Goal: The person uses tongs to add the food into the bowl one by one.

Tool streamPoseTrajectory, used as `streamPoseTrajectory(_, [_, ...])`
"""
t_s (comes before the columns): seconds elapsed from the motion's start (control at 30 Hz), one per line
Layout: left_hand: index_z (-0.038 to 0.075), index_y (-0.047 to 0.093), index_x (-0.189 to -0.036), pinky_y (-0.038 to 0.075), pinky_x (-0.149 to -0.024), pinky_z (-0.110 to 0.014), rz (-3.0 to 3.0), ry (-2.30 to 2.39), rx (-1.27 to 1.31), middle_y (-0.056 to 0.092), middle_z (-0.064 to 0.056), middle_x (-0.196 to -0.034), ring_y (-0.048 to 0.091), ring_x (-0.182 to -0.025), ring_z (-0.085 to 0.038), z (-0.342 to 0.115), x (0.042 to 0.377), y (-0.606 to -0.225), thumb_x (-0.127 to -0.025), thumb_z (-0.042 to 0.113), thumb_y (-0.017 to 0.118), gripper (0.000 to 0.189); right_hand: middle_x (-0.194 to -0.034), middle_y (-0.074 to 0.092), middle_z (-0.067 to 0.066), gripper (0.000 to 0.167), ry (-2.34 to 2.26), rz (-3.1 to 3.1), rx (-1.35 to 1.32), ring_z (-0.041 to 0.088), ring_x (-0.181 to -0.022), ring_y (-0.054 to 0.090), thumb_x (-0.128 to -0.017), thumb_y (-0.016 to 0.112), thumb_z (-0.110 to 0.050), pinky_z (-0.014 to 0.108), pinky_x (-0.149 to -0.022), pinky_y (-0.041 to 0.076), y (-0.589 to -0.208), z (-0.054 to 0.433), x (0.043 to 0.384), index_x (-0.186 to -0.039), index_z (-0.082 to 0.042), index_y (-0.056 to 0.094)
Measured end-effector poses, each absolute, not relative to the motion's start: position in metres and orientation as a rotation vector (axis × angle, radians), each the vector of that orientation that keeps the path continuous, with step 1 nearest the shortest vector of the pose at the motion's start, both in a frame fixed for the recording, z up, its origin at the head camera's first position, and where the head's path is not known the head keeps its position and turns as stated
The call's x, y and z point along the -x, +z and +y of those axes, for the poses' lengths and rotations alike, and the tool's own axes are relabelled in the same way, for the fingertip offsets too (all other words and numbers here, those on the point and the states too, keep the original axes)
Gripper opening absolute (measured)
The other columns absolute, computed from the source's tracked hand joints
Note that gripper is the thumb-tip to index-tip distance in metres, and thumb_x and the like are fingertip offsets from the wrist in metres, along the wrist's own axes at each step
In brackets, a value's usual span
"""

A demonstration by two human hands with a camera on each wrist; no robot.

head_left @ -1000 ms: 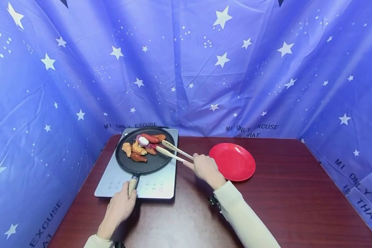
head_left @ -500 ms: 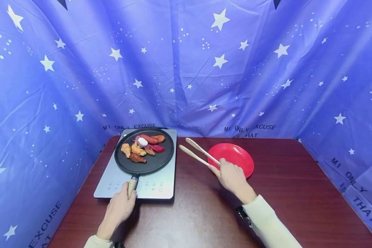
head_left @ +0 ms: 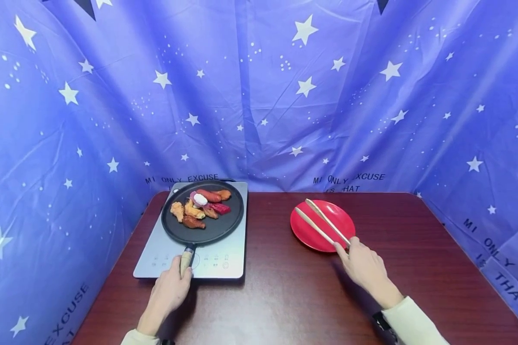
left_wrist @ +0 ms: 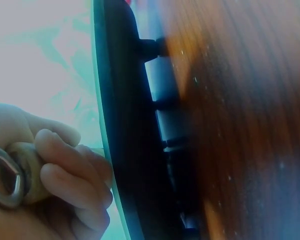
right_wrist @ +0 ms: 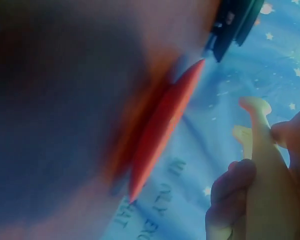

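Note:
My left hand [head_left: 171, 289] grips the handle [head_left: 186, 261] of a black frying pan [head_left: 216, 232] that sits on a silver induction cooker. In the left wrist view the fingers [left_wrist: 72, 185] curl round the handle's end with its metal ring [left_wrist: 7, 177]. The pan holds several foods: a sausage [head_left: 208, 195], a dark red piece [head_left: 220, 208], a white-and-purple piece [head_left: 200, 199] and browned chicken-like pieces [head_left: 193, 222]. My right hand [head_left: 366, 266] holds light-coloured tongs [head_left: 321, 225], whose tips stand apart over the red plate [head_left: 300, 233]. Nothing shows between the tips.
The induction cooker [head_left: 148, 266] stands at the left of the brown table [head_left: 285, 297]. Its rim rises above the tabletop on small feet in the left wrist view. A blue curtain [head_left: 267, 96] with white stars surrounds the back and sides.
My right hand has moved right with the tongs, from the pan to over the red plate. My left hand stays on the pan handle; the food in the pan has not visibly moved.

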State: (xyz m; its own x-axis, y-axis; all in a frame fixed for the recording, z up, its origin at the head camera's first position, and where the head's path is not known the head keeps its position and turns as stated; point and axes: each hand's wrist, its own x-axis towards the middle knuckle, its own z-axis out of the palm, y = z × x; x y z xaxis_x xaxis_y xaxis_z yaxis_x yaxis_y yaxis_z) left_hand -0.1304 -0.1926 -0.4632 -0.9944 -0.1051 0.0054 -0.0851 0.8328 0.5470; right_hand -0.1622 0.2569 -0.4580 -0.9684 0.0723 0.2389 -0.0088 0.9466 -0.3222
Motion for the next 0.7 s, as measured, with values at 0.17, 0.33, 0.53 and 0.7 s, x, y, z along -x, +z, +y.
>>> streamPoseTrajectory(0.17, [0.002, 0.042, -0.126, 0.039, -0.051, -0.043, -2.971, -0.883, -0.148, 0.052, -0.009, -0.066, 0.052, -0.059, -0.026, -0.192, 0.13, -0.464, -0.094, 0.025, 0.049, 0.04, -0.056, 0.046, 0.008, 0.05, 0.507, -2.851, 0.084, 0.036, -0.055, 0.056, -0.095, 0.045, -0.05, 0.047, -0.047, 0.041, -0.466, 0.275, 0.149, -0.077, -0.004, 0.044])
streamPoseTrajectory(0.33, [0.002, 0.042, -0.129, 0.039, -0.051, -0.043, -2.975, -0.872, -0.155, 0.051, -0.008, -0.066, 0.052, -0.058, -0.025, -0.192, 0.13, -0.465, -0.095, 0.025, 0.049, 0.042, -0.054, 0.043, 0.007, 0.049, 0.515, -2.833, 0.049, 0.034, -0.05, 0.053, -0.094, 0.051, -0.047, 0.05, -0.046, 0.04, -0.472, 0.289, 0.138, -0.076, -0.002, 0.043])
streamPoseTrajectory(0.53, [0.001, 0.041, -0.13, 0.039, -0.052, -0.043, -2.98, -0.864, -0.164, 0.052, -0.008, -0.066, 0.052, -0.059, -0.025, -0.192, 0.13, -0.465, -0.094, 0.026, 0.048, 0.044, -0.053, 0.042, 0.006, 0.049, 0.507, -2.817, 0.032, 0.031, -0.046, 0.052, -0.092, 0.057, -0.045, 0.048, -0.045, 0.04, -0.479, 0.3, 0.13, -0.077, -0.001, 0.043])
streamPoseTrajectory(0.7, [0.0, 0.041, -0.13, 0.039, -0.052, -0.042, -2.98, -0.866, -0.163, 0.052, -0.009, -0.067, 0.052, -0.059, -0.025, -0.191, 0.131, -0.466, -0.094, 0.024, 0.048, 0.044, -0.054, 0.043, 0.006, 0.044, 0.522, -2.83, 0.004, 0.031, -0.048, 0.052, -0.094, 0.056, -0.04, 0.05, -0.047, 0.04, -0.485, 0.306, 0.126, -0.077, -0.001, 0.042])
